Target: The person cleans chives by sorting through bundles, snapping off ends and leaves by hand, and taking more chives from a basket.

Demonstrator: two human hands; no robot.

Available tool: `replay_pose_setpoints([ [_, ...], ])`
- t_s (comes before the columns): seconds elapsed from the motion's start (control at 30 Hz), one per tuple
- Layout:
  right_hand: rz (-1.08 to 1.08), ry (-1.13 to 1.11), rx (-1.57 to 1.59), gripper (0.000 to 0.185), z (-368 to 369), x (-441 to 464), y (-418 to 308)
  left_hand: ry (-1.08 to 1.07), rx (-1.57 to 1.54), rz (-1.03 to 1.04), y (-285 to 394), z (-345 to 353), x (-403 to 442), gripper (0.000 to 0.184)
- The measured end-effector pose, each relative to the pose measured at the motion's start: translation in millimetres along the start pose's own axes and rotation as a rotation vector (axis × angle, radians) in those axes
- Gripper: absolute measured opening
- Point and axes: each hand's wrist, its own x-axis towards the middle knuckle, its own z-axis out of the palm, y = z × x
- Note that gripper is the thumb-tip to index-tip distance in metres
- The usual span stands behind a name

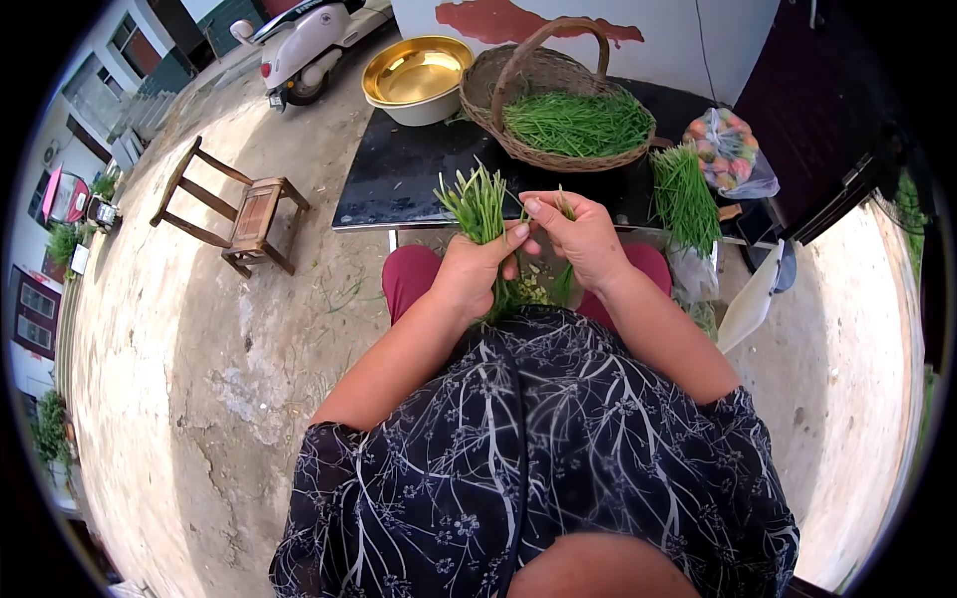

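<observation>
My left hand (473,271) is closed round a thick bunch of chives (477,207), pale cut ends upward and green leaves hanging down toward my lap. Close beside it, my right hand (586,244) is pinched, with a few chive stalks (566,207) between its fingers; their leaves trail below the palm. The fingertips of both hands nearly meet by the bunch. Beyond them a wicker basket (543,157) with a tall handle holds a heap of loose chives (578,125). Another pile of chives (685,194) lies at the table's right end.
The black table (384,184) also bears a gold-coloured basin (414,68) inside a white one and a plastic bag of round reddish fruit (726,149). A wooden chair (261,214) stands to the left, a scooter (309,50) behind it. Plant scraps lie on the concrete floor (249,349).
</observation>
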Motion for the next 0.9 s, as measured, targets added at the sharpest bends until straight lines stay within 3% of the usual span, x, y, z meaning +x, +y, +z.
replay_pose_setpoints([
  [0.13, -0.003, -0.067, 0.0, 0.016, -3, 5, 11, -0.008, -0.005, -0.005, -2, -3, 0, 0.017],
  [0.33, -0.076, 0.208, 0.135, 0.02, -31, 20, -2, -0.034, 0.143, -0.051, -2, -12, 0, 0.018],
  [0.5, -0.15, 0.301, 0.247, 0.016, -48, 23, -9, -0.074, 0.162, -0.085, -4, -22, 1, 0.018],
  [0.9, -0.23, 0.221, 0.32, 0.022, -45, 15, -13, -0.122, 0.232, -0.163, -9, -31, 5, 0.015],
])
